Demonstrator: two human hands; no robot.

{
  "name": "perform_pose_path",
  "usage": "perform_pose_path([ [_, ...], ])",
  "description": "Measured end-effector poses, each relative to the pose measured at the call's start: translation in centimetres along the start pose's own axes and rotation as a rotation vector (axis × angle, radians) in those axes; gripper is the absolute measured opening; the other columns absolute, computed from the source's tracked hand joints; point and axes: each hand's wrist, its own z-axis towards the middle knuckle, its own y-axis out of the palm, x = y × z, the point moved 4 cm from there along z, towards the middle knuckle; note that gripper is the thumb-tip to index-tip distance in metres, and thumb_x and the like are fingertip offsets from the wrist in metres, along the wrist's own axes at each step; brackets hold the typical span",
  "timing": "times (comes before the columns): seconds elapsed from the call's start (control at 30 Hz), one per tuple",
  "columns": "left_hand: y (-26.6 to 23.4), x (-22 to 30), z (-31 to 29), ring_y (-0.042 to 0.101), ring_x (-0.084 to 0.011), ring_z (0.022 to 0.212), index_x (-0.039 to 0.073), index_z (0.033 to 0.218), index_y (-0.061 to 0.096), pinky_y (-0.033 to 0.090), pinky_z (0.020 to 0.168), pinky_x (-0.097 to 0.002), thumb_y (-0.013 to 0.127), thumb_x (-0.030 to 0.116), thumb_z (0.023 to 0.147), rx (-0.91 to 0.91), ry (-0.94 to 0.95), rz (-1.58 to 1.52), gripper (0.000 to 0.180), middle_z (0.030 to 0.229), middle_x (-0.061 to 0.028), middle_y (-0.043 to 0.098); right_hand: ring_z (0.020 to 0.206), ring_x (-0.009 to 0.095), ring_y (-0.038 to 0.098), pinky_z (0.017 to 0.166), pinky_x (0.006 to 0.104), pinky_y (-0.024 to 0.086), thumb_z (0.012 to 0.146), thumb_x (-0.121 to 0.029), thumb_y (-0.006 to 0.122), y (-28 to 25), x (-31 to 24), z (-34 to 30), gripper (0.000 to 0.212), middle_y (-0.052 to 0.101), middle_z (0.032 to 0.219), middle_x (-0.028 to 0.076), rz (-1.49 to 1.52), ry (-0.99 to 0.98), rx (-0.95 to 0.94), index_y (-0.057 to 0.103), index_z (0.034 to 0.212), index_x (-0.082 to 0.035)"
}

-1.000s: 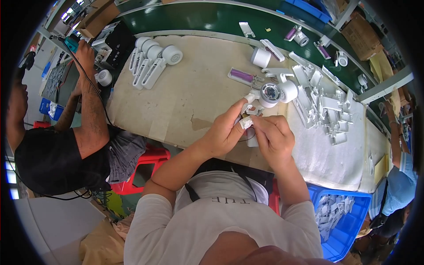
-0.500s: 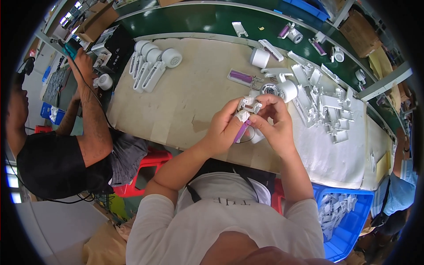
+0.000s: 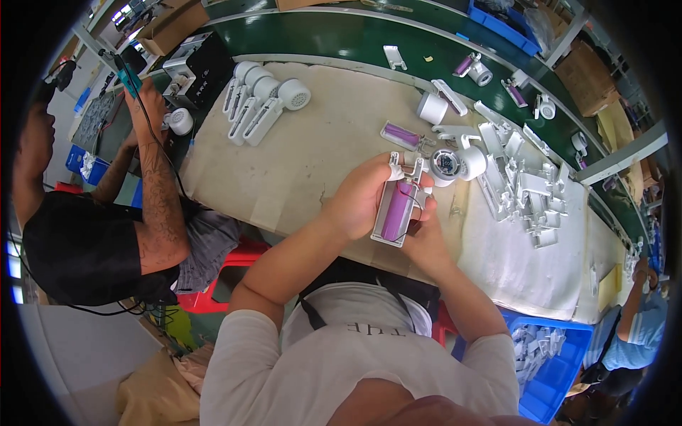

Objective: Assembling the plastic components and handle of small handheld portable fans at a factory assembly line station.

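Note:
Over the table's near edge I hold a white plastic handle housing [image 3: 384, 226], its open side facing up. A purple cylindrical battery [image 3: 398, 213] lies inside it, with thin dark and red wires looping at its side. My left hand [image 3: 353, 199] is closed round the housing's left side, thumb near the white clip-like top end. From the right, my right hand [image 3: 429, 238] grips the housing's other side, its fingers partly hidden behind it. Just beyond my hands lie a round white head with a dark face [image 3: 446, 165] and another open handle with a purple battery [image 3: 402, 135].
Several white assembled units with round heads [image 3: 293, 94] stand grouped at the far left. A pile of white plastic shells [image 3: 529, 186] covers the right side. A blue bin [image 3: 574, 355] of white parts is at lower right. At left, a co-worker [image 3: 106, 234] holds a teal tool [image 3: 129, 79].
The handle housing has turned, so its open side with the purple battery now shows fully. My right hand has moved down from the top end to the housing's side.

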Motion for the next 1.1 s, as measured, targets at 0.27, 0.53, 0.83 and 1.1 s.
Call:
perform_pose_path([
  [0.27, -1.5, 2.5, -0.4, 0.062, -0.0315, 0.081, 0.001, 0.112, 0.046, 0.054, 0.065, -0.0395, 0.036, 0.027, 0.089, 0.034, -0.007, 0.179, 0.036, 0.102, -0.0196, 0.057, 0.118, 0.028, 0.043, 0.096, 0.0357, 0.038, 0.070, -0.020, 0.065, -5.5, -2.1, -0.6, 0.074, 0.040, 0.128, 0.016, 0.026, -0.256, -0.089, 0.028, 0.132, -0.005],
  [0.53, -1.6, 2.1, -0.4, 0.062, -0.0243, 0.070, 0.000, 0.105, 0.047, 0.052, 0.059, -0.0352, 0.038, 0.020, 0.086, -0.030, 0.012, 0.239, 0.029, 0.095, -0.0167, 0.059, 0.111, 0.029, 0.048, 0.085, 0.0404, 0.048, 0.080, -0.028, 0.063, -4.0, -2.0, -0.9, 0.071, 0.040, 0.129, 0.013, 0.582, 0.317, -0.204, 0.025, 0.137, -0.010],
  [0.83, -1.2, 0.8, -0.3, 0.059, -0.0156, 0.066, 0.000, 0.104, 0.046, 0.050, 0.055, -0.0287, 0.035, 0.014, 0.084, -0.034, -0.133, 0.637, 0.027, 0.087, -0.0127, 0.060, 0.097, 0.033, 0.057, 0.076, 0.0379, 0.052, 0.057, 0.010, 0.065, -6.6, -9.8, 0.0, 0.058, 0.055, 0.098, 0.009, -1.144, -1.108, 0.099, 0.054, 0.110, -0.009],
  [1.1, -0.9, 0.2, -0.3, 0.057, -0.0132, 0.066, -0.001, 0.103, 0.046, 0.049, 0.055, -0.0267, 0.050, 0.010, 0.081, -0.080, -0.157, 0.762, 0.025, 0.084, -0.0105, 0.059, 0.097, 0.031, 0.057, 0.077, 0.0393, 0.052, 0.057, 0.007, 0.069, -6.8, -9.6, -0.2, 0.056, 0.055, 0.098, 0.008, -1.154, -1.148, 0.122, 0.056, 0.109, -0.010],
])
